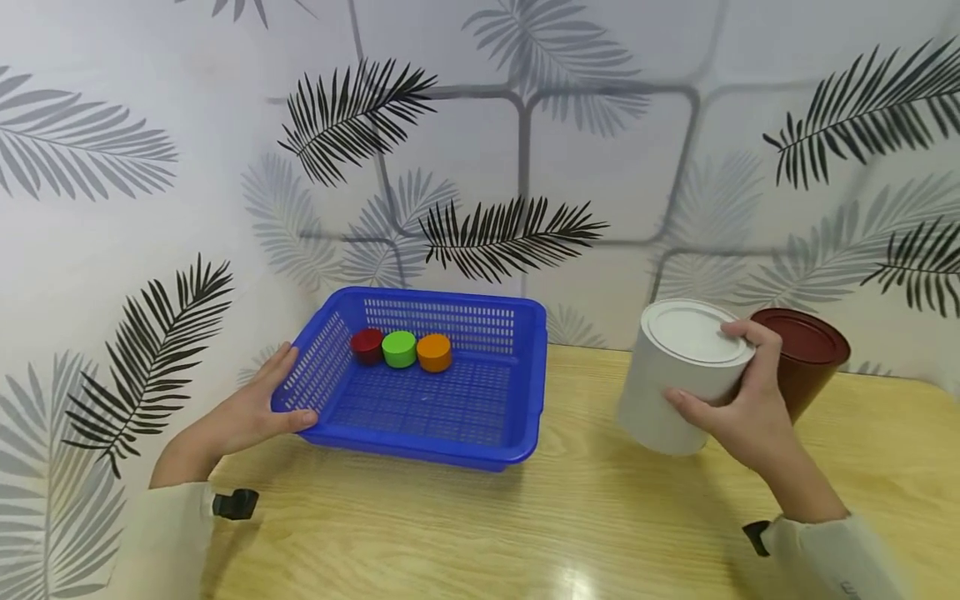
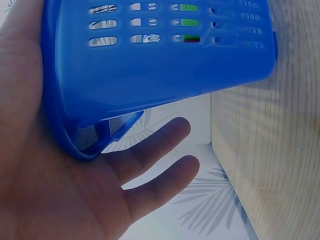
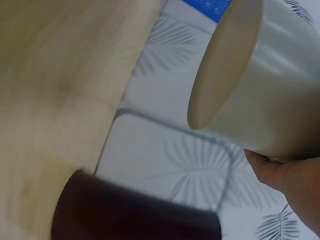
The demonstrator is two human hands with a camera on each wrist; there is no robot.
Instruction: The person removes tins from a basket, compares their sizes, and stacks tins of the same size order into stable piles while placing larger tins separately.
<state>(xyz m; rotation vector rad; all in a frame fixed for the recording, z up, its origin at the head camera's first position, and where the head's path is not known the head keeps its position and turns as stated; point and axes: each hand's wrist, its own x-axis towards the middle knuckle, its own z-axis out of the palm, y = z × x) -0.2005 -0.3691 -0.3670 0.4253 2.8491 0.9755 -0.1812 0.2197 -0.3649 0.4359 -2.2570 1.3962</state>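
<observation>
In the head view a white can point(image 1: 686, 375) with a round rimmed top is in my right hand point(image 1: 757, 408), thumb on its near side and fingers over the far side. The right wrist view shows the tilted can's pale underside point(image 3: 227, 65), held above the table. Just right of it stands a dark red can point(image 1: 802, 350), partly hidden by the hand. My left hand point(image 1: 247, 408) rests against the left end of a blue basket point(image 1: 420, 450), thumb at the front corner; two fingers point(image 2: 155, 150) stretch out straight beyond its rim.
Inside the basket, a dark red cap point(image 1: 367, 346), a green cap point(image 1: 399, 349) and an orange cap point(image 1: 434, 353) sit in a row near the back. The wooden table point(image 1: 450, 525) meets a leaf-patterned wall point(image 1: 600, 167) behind.
</observation>
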